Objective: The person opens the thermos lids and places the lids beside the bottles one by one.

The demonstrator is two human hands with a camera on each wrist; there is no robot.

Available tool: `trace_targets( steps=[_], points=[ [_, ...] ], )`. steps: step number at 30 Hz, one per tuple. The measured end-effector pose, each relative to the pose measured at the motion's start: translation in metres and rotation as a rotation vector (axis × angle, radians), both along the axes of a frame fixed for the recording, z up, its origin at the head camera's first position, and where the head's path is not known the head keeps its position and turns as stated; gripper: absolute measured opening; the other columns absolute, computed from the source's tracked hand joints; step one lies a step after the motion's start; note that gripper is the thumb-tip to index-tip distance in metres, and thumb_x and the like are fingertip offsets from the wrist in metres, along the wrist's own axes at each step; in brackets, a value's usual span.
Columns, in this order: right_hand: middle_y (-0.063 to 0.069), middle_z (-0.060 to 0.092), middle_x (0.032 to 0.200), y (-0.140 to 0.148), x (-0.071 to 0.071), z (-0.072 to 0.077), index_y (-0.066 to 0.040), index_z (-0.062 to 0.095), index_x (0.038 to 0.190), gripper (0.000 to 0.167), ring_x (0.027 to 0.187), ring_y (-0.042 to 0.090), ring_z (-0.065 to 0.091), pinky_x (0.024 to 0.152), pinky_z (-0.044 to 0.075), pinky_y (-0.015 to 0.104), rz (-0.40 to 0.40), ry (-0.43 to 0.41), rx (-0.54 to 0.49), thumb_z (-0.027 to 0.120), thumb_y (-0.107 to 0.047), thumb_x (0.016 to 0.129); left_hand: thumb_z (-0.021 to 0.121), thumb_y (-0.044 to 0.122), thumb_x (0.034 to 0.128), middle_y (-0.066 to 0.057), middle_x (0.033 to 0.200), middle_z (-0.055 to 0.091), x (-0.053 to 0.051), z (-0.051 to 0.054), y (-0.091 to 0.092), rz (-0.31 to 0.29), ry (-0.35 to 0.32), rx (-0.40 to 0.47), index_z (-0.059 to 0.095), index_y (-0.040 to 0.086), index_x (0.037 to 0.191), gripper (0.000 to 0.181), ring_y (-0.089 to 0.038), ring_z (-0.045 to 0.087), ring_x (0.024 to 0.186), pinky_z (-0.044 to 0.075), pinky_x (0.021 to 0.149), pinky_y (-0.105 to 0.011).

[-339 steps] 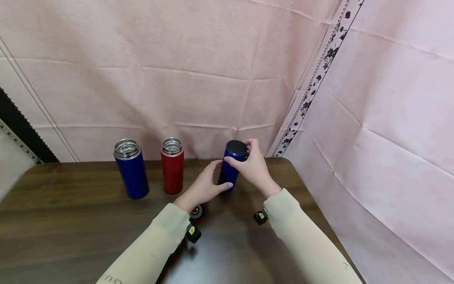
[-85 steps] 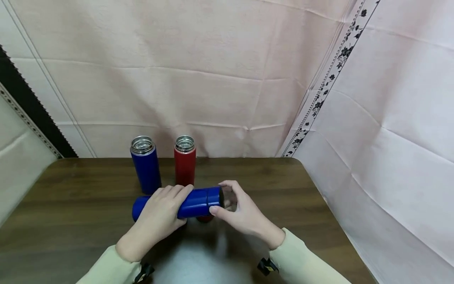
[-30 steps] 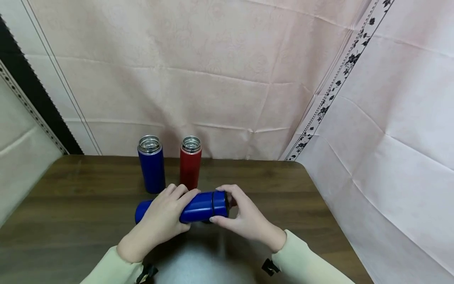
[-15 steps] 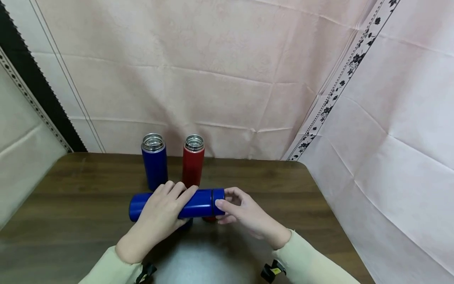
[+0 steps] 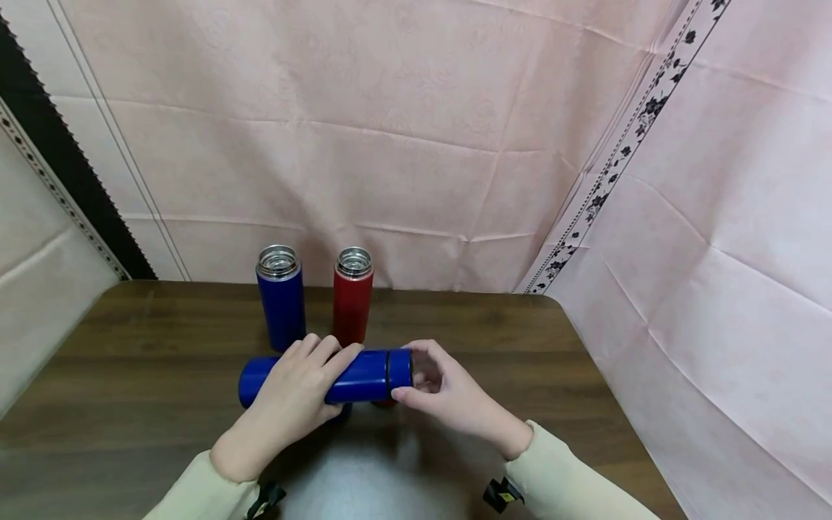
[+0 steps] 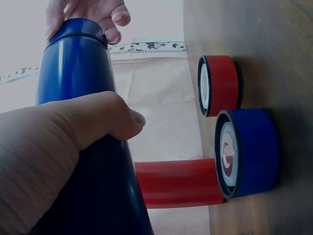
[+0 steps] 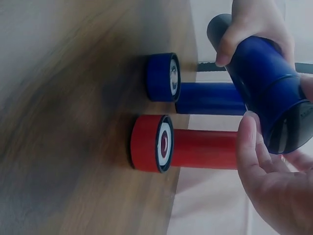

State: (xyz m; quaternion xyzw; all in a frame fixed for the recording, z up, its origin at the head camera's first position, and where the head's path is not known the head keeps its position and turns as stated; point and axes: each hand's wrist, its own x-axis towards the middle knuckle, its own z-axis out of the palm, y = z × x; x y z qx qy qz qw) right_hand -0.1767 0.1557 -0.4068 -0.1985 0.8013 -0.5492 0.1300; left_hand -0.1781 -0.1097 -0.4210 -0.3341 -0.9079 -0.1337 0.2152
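My left hand grips a blue thermos flask around its body, holding it sideways above the table with its base to the left. At the flask's right end is a blue lid, with a thin dark line between it and the body. My right hand holds this lid between thumb and fingers. Behind stand an uncapped blue flask and an uncapped red flask, both with bare steel necks. A loose blue lid and a red lid rest on the tabletop beneath the held flask.
The dark wooden table has its far edge against a pale pink cloth backdrop. More cloth hangs along the right side. The head view mostly hides the two loose lids behind the held flask and left hand.
The held flask stood upright at the back right 11 seconds ago; since then it has been lifted and laid sideways. Within the last second my right fingers have shifted around its lid.
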Motion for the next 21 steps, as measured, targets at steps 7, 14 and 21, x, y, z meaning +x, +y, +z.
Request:
trace_targets(
  steps=[7, 14, 21],
  points=[
    [-0.002, 0.057, 0.119, 0.0036, 0.0028, 0.0013, -0.037, 0.042, 0.134, 0.062, 0.092, 0.017, 0.064, 0.081, 0.054, 0.032, 0.006, 0.109, 0.109, 0.077, -0.037, 0.083, 0.094, 0.036, 0.0567, -0.006, 0.106, 0.055, -0.0002, 0.0000, 0.0002, 0.004, -0.020, -0.007, 0.052, 0.018, 0.134, 0.090, -0.026, 0.048, 0.096, 0.046, 0.088, -0.046],
    [-0.004, 0.053, 0.122, 0.0052, 0.0039, 0.0015, -0.036, 0.042, 0.137, 0.066, 0.094, 0.018, 0.062, 0.080, 0.054, 0.035, 0.011, 0.125, 0.100, 0.078, -0.036, 0.082, 0.093, 0.035, 0.0600, -0.005, 0.108, 0.055, -0.0003, -0.0008, 0.0011, 0.007, -0.072, -0.008, 0.051, 0.018, 0.135, 0.088, -0.025, 0.048, 0.098, 0.046, 0.091, -0.046],
    [-0.001, 0.051, 0.124, 0.0011, 0.0048, -0.0014, -0.038, 0.039, 0.137, 0.060, 0.094, 0.019, 0.061, 0.082, 0.053, 0.037, -0.017, 0.094, 0.105, 0.071, -0.041, 0.087, 0.092, 0.033, 0.0611, -0.005, 0.108, 0.054, 0.0004, -0.0031, 0.0030, 0.014, -0.096, 0.019, 0.052, 0.017, 0.136, 0.087, -0.024, 0.047, 0.099, 0.046, 0.091, -0.044]
  ],
)
